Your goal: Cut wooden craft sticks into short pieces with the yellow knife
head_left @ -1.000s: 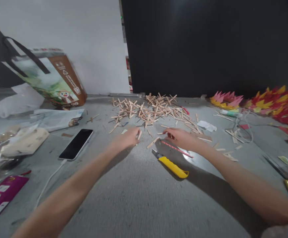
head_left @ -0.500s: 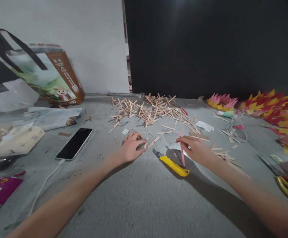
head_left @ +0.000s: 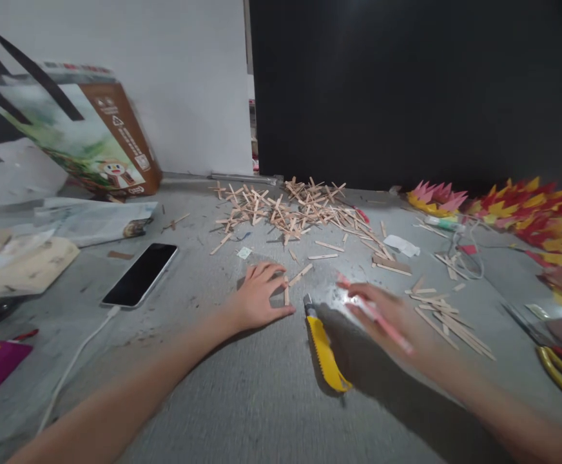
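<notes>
My left hand (head_left: 261, 299) rests on the table, its thumb and a finger at the two ends of a small wooden craft stick (head_left: 287, 293). Another craft stick (head_left: 301, 275) lies just beyond those fingertips. A slim pink pen (head_left: 377, 317) is in my right hand (head_left: 382, 309), which is smeared by motion; the pen slants across the fingers. Between my hands lies a yellow utility knife (head_left: 325, 354), its blade end pointing away from me. Behind them spreads a heap of crossed craft sticks (head_left: 281, 209).
More loose sticks (head_left: 450, 319) lie right of my right hand, near yellow-handled scissors (head_left: 559, 374). Red and yellow paper crowns (head_left: 532, 209) sit at the back right. At left are a charging phone (head_left: 140, 274), a shopping bag (head_left: 92, 135) and plastic packets (head_left: 24, 258).
The knife has turned and shifted toward me. My right hand has moved slightly nearer, and the pen has swung from nearly upright to slanting. My left hand has settled around the small stick.
</notes>
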`<action>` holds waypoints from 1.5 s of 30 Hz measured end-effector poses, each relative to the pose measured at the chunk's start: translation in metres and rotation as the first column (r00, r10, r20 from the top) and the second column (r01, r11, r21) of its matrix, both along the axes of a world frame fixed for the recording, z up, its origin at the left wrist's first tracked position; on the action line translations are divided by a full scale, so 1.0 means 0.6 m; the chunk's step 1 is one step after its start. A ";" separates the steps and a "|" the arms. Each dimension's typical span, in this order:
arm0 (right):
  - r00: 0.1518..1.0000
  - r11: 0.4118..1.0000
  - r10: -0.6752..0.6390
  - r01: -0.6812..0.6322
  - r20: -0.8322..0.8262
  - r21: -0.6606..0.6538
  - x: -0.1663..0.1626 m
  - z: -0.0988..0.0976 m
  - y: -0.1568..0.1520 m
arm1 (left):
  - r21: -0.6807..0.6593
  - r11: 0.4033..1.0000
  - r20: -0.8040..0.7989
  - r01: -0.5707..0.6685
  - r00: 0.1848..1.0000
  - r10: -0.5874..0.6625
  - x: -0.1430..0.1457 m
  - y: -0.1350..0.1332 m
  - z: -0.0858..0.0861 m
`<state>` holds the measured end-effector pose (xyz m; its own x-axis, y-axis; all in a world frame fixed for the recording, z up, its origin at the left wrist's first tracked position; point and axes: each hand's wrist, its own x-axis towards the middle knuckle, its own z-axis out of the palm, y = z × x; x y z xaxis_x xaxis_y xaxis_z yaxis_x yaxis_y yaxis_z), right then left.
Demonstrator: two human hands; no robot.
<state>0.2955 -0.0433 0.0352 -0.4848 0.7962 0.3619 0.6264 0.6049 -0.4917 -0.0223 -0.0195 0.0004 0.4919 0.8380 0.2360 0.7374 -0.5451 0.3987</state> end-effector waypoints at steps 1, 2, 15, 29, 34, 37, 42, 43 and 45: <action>0.987 0.987 0.160 -0.160 0.028 -0.001 -0.012 0.001 -0.017 | 0.006 1.000 0.000 -0.002 1.000 0.002 0.002 -0.002 0.000; 0.953 0.956 0.291 -0.287 0.086 -0.059 -0.025 0.001 -0.034 | 0.009 1.000 0.000 -0.005 1.000 0.005 0.005 -0.004 0.000; 0.965 0.985 0.156 -0.168 0.210 0.038 0.012 -0.001 0.012 | -0.091 0.996 -0.088 0.012 0.996 -0.021 0.010 -0.010 -0.007; 0.882 0.884 0.467 -0.466 -0.068 0.034 -0.076 -0.041 0.026 | -0.050 0.998 -0.078 -0.033 0.997 0.029 0.013 -0.006 -0.013; 0.931 0.946 0.314 -0.323 -0.186 -0.018 -0.072 -0.050 0.026 | -0.038 0.999 -0.080 -0.005 0.997 0.002 0.009 -0.009 -0.011; 0.930 0.934 0.349 -0.355 -0.117 -0.035 -0.078 -0.060 0.033 | -0.037 0.999 -0.066 -0.018 0.998 0.015 0.009 -0.009 -0.013; 0.911 0.966 0.181 -0.236 -0.371 -0.108 -0.070 -0.076 0.042 | -0.068 0.997 -0.066 -0.039 0.997 0.034 0.010 -0.007 -0.014; 0.890 0.963 0.149 -0.229 -0.430 -0.140 -0.067 -0.079 0.042 | -0.065 0.997 -0.059 -0.031 0.998 0.027 0.010 -0.007 -0.013; 0.862 0.951 0.130 -0.248 -0.490 -0.183 -0.065 -0.081 0.042 | -0.058 0.998 -0.041 -0.011 0.999 0.008 0.010 -0.008 -0.010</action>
<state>0.2567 -0.0182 -0.0137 -0.4550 0.7956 0.4001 0.1728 0.5196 -0.8367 -0.0163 -0.0240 -0.0058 0.4922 0.8544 0.1663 0.7587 -0.5147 0.3993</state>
